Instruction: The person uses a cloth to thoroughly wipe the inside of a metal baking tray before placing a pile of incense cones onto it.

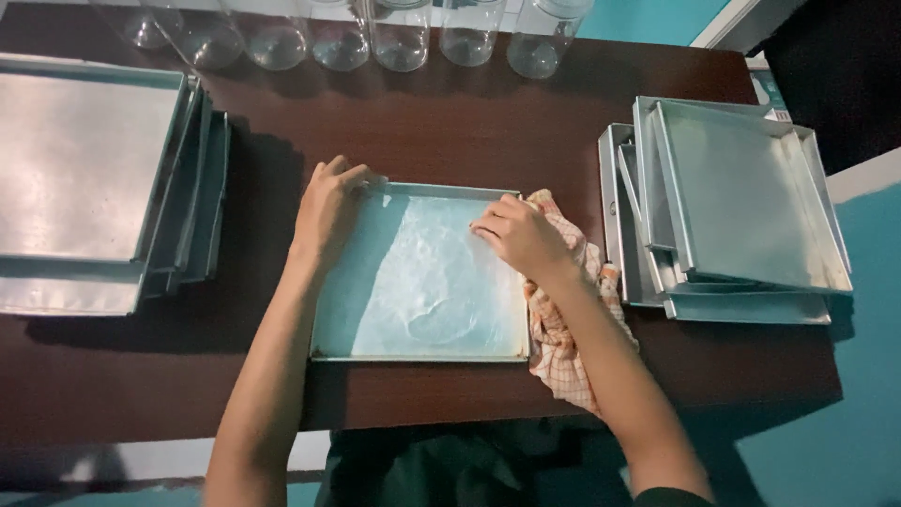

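1. Table (pixel 450 122): dark brown wood, fills most of the frame. Its near edge runs along the bottom, just below the tray I work on.
2. Left stack of trays (pixel 84 178), upper left of frame: metal, flat, well apart from my left hand.
3. Right stack of trays (pixel 741 207), right of frame: skewed pile, its inner edge just beside the cloth.
4. Working tray (pixel 422 282), centre of frame: square, shallow, metal, smeared film across its floor.
5. Left hand (pixel 328 207): fingers spread flat over the tray's upper-left corner, pinning it; holds nothing else.
6. Right hand (pixel 516 235): closed on the orange checked cloth (pixel 563 329), knuckles over the tray's upper-right area; most of the cloth trails off the right rim.
7. Row of clear jars (pixel 404 38), top of frame, well beyond the tray.
8. Judgement: wiping goes best with the corner held firm, cloth bunched under the palm, strokes carried into the corners.
9. Open room: bare wood left of the tray; tight on the right and toward the near edge.
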